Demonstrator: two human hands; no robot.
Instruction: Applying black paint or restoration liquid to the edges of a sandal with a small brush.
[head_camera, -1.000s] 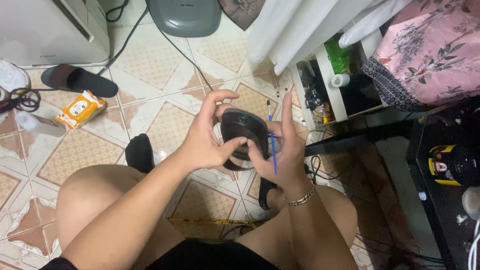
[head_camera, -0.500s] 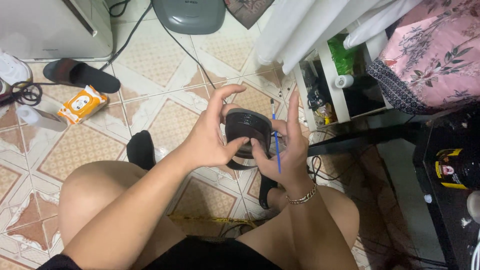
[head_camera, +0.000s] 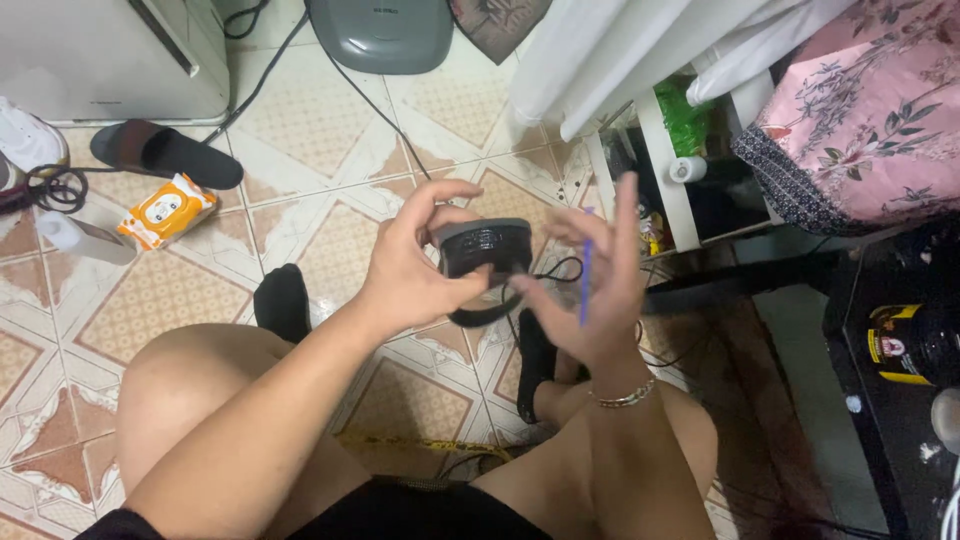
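Patterned floor tiles (head_camera: 330, 240) in beige and brown fill the scene under a seated person with bare knees. At far left stands a white appliance (head_camera: 100, 55), and near it lie a black slipper (head_camera: 165, 152), an orange packet of wipes (head_camera: 168, 208) and a small white bottle (head_camera: 85, 238). A grey device (head_camera: 385, 30) with a cable sits at the far middle. The left hand (head_camera: 410, 270) grips a round black object (head_camera: 486, 247), maybe a small speaker or a spool; thumb is below it, the fingers curl over its far side. A thin black cord (head_camera: 530, 285) hangs from the object in a loop. The right hand (head_camera: 590, 290) is just beside the object, the fingers spread wide and straight, with a thin blue stick (head_camera: 584, 280) lying against the palm; I cannot tell how it is held. A bracelet (head_camera: 622, 397) is on this wrist. At far right are a white shelf (head_camera: 665, 170) and a pink floral cloth (head_camera: 870, 110).
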